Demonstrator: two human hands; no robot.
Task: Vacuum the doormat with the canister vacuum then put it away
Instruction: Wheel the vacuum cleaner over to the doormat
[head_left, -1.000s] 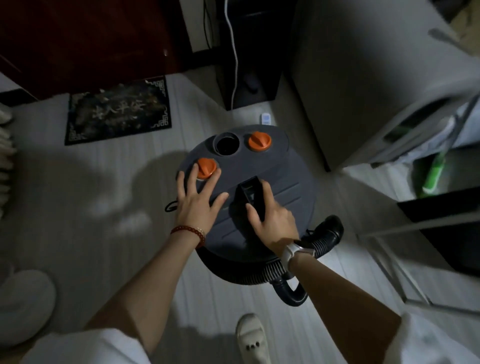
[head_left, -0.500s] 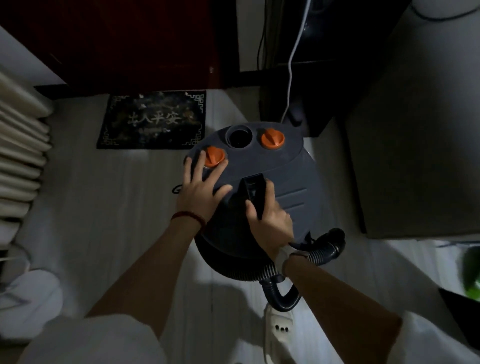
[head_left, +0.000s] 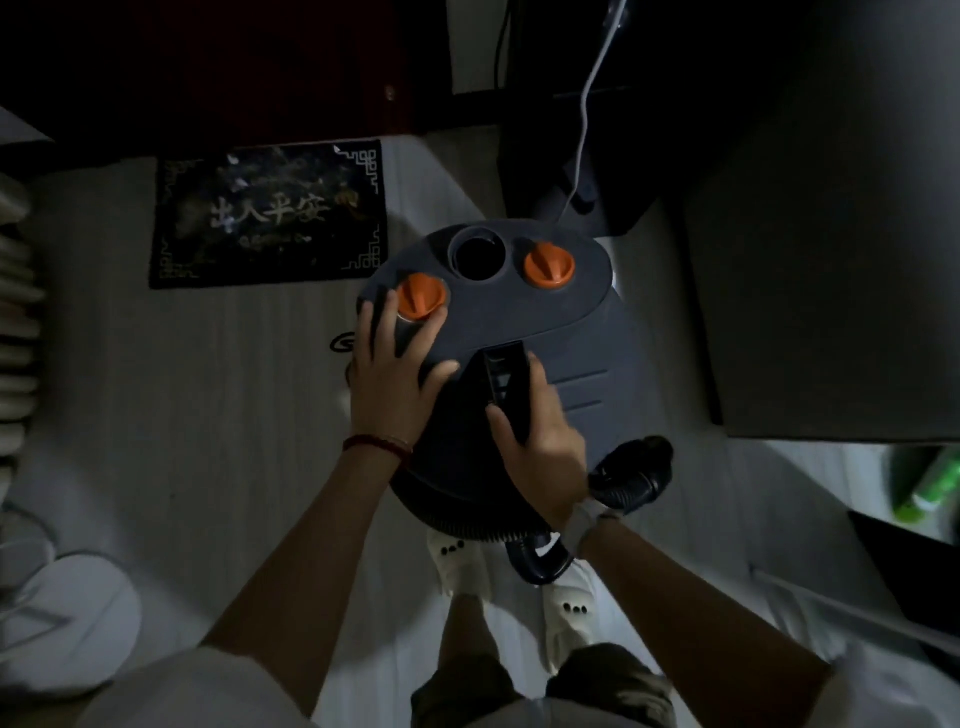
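Note:
A dark grey canister vacuum (head_left: 582, 343) with two orange knobs stands on the pale floor in front of me. My left hand (head_left: 387, 387) lies flat on its lid, fingers straight, fingertips at the left orange knob (head_left: 421, 296). My right hand (head_left: 540, 441) grips the black handle (head_left: 504, 382) in the middle of the lid. A black ribbed hose (head_left: 631, 480) curls round the near side of the canister. The dark doormat (head_left: 270, 213) with pale characters lies on the floor beyond, at the upper left.
A dark cabinet (head_left: 831, 260) stands close on the right, a black stand with a white cable (head_left: 587, 119) behind the vacuum. Pale stacked items (head_left: 15, 312) line the left edge. A green bottle (head_left: 935, 486) lies at right. My two white shoes (head_left: 569, 608) stand just behind the canister.
The view has shifted: vacuum and doormat now sit further right and closer, and my feet have come into view. Both hands keep their places on the lid and handle.

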